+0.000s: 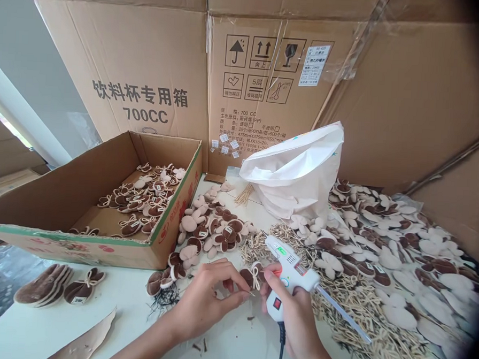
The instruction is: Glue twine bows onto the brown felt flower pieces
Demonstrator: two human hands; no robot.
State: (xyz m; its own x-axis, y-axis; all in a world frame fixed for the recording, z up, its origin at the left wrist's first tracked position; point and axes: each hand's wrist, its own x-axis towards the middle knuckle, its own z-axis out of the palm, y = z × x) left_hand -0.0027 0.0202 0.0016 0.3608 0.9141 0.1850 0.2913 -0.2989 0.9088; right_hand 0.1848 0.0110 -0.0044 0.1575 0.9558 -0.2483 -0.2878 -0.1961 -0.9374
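Black cord [281, 345] of the glue gun [292, 268] runs off the near edge of the view, between the forearms. At lower left, a torn sheet [84, 338] of brown paper lies on the white bench [234, 356], with small dark scraps [201, 345] between it and the cord. Right hand [294, 311]: closed round the gun's handle, nozzle pointing away and to the left, a clear glue stick [343, 313] projecting from the rear. Left hand [211, 293]: thumb and forefinger drawn narrow beside a pale sliver [251, 294]; whether they grip it cannot be told. Between the two hands, a brown plush piece [245, 276] with a pale bow [256, 274]; which fingers bear it is hidden. At left, a stack of brown plush shapes [41, 285] beside one bowed, labelled piece [82, 287]. Beyond the left hand, dark strands [168, 298] and a heap of brown and cream pieces [216, 226]. At right, cut cords [372, 315] lie heaped, more pieces [400, 252] spreading behind. Farther off: an open carton [66, 178] containing bowed pieces [142, 193], a bundle of pale cords [244, 195], and a white bag [296, 177]. Rearmost, printed cardboard [150, 46] with small stickers [224, 138] low on its middle panel
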